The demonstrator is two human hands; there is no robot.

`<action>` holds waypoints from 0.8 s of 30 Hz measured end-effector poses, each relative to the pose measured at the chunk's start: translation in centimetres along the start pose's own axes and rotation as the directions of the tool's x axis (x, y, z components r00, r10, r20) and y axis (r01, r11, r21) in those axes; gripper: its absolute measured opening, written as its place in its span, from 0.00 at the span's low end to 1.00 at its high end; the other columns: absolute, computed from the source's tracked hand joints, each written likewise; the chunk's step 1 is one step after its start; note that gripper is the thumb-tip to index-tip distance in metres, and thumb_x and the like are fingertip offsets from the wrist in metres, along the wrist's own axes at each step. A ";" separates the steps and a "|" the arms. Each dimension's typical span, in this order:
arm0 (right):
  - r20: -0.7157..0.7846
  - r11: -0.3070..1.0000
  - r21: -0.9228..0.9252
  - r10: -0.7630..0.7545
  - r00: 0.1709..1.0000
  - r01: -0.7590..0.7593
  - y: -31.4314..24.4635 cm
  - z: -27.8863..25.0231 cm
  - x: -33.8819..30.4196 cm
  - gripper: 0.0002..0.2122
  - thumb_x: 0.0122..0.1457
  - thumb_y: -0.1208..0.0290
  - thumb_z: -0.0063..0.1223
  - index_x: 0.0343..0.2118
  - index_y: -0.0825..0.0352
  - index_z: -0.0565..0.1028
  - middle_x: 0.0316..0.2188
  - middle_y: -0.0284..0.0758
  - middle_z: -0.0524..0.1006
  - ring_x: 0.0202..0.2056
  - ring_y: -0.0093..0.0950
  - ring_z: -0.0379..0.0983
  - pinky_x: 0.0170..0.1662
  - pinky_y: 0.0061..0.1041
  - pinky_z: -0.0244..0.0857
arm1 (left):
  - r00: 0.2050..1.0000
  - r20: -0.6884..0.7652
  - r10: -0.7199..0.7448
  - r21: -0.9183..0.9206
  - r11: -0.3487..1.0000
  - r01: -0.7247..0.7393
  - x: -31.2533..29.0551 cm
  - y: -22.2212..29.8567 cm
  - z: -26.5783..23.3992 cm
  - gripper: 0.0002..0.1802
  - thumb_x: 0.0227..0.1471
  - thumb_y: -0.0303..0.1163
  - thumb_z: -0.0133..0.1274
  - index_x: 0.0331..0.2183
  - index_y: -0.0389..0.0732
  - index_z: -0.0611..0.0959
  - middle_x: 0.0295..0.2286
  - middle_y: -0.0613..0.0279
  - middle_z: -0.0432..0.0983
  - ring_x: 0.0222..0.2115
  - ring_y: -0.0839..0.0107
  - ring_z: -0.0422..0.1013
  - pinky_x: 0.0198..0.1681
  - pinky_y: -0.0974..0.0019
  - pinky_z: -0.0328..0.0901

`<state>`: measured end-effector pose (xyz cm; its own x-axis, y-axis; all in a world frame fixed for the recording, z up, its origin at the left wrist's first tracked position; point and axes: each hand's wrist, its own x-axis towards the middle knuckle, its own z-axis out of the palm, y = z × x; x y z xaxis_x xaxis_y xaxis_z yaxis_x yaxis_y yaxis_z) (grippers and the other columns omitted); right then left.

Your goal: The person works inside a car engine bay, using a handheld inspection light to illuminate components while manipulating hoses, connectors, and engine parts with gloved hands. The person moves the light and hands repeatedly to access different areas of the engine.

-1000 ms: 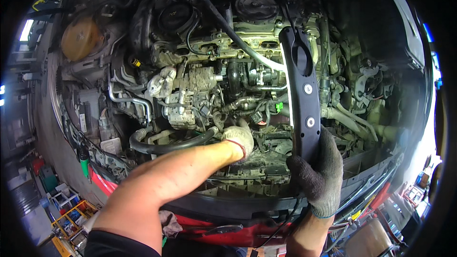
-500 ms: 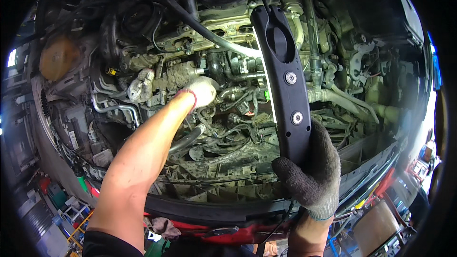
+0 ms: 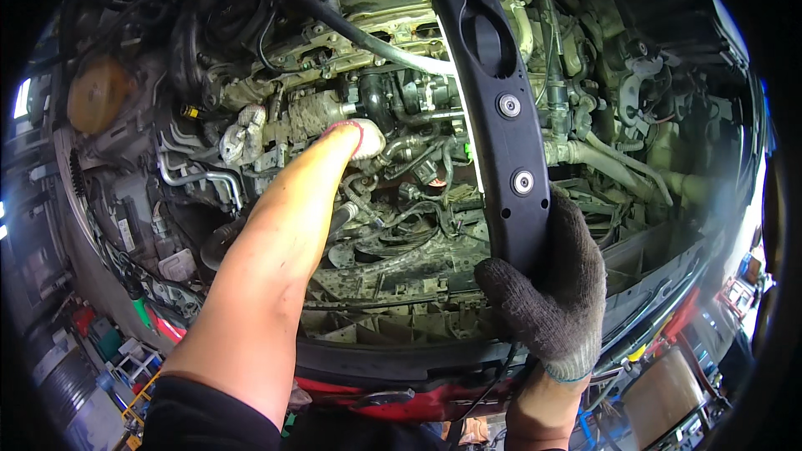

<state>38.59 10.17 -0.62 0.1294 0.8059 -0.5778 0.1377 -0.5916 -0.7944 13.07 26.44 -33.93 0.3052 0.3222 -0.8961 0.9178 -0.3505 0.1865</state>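
- Right hand (image 3: 547, 296), dark glove, clamped around the lower end of a long black work light (image 3: 501, 117), held over the engine (image 3: 393, 108).
- Left hand (image 3: 361, 139), pale glove, reaches deep among the hoses (image 3: 368, 42); its grip cannot be told.

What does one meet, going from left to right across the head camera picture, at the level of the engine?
Round amber fluid reservoir → bent silver metal pipes → left hand in a white glove reaching into the engine → long black plastic bar gripped by the right hand in a dark grey knit glove.
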 end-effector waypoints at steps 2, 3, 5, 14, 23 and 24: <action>0.004 1.000 0.003 -0.001 1.000 0.001 0.0 -0.1 0.0 0.37 0.42 0.74 0.72 0.59 0.72 0.71 0.44 0.33 0.77 0.45 0.24 0.71 0.52 0.28 0.67 | 0.998 0.057 -0.033 0.005 0.999 0.033 1.1 -0.3 -0.3 0.17 0.49 0.32 0.54 0.40 0.39 0.89 0.40 0.48 0.84 0.40 0.54 0.80 0.45 0.56 0.74; 0.004 1.000 0.003 -0.006 1.000 0.006 0.2 -0.1 -0.1 0.37 0.42 0.74 0.72 0.59 0.72 0.71 0.44 0.33 0.77 0.45 0.24 0.72 0.52 0.28 0.67 | 0.996 0.075 -0.048 0.005 0.999 0.048 1.5 -0.3 -0.3 0.17 0.49 0.32 0.54 0.40 0.39 0.89 0.40 0.48 0.84 0.40 0.54 0.80 0.45 0.56 0.74; 0.000 1.000 0.009 -0.018 1.000 0.018 0.3 -0.1 0.0 0.37 0.42 0.74 0.72 0.59 0.72 0.71 0.44 0.34 0.77 0.45 0.24 0.72 0.52 0.28 0.67 | 0.992 0.102 -0.073 0.004 0.997 0.073 2.4 -0.5 -0.2 0.17 0.48 0.31 0.54 0.40 0.39 0.89 0.39 0.49 0.84 0.40 0.55 0.80 0.44 0.56 0.73; -0.010 0.999 -0.032 -0.002 1.000 0.002 0.0 -0.1 -0.1 0.36 0.42 0.76 0.71 0.59 0.72 0.71 0.46 0.35 0.77 0.46 0.25 0.72 0.53 0.29 0.67 | 0.980 0.150 -0.128 0.007 0.992 0.128 4.3 -0.4 0.2 0.18 0.47 0.30 0.52 0.40 0.40 0.89 0.38 0.52 0.84 0.38 0.60 0.78 0.44 0.54 0.72; 0.089 0.998 -0.008 -0.058 0.994 0.059 0.2 0.2 0.0 0.35 0.44 0.77 0.70 0.59 0.72 0.70 0.45 0.35 0.77 0.45 0.25 0.72 0.52 0.29 0.68 | 0.957 0.142 -0.252 -0.017 0.966 0.257 6.1 -4.1 3.1 0.19 0.45 0.29 0.51 0.39 0.40 0.89 0.37 0.55 0.83 0.37 0.64 0.76 0.43 0.53 0.71; 0.086 0.999 -0.017 -0.038 0.996 0.040 0.1 0.1 0.1 0.34 0.44 0.77 0.70 0.59 0.72 0.70 0.45 0.35 0.77 0.45 0.24 0.72 0.52 0.29 0.68 | 0.952 0.108 -0.288 -0.049 0.955 0.294 5.6 -2.9 3.0 0.19 0.46 0.29 0.51 0.39 0.39 0.89 0.38 0.54 0.84 0.38 0.64 0.77 0.44 0.54 0.72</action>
<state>38.49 10.15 -0.79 0.0388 0.8268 -0.5611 0.1591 -0.5595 -0.8134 11.35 26.63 -40.71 -0.0009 0.3128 -0.9498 0.9783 -0.1967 -0.0657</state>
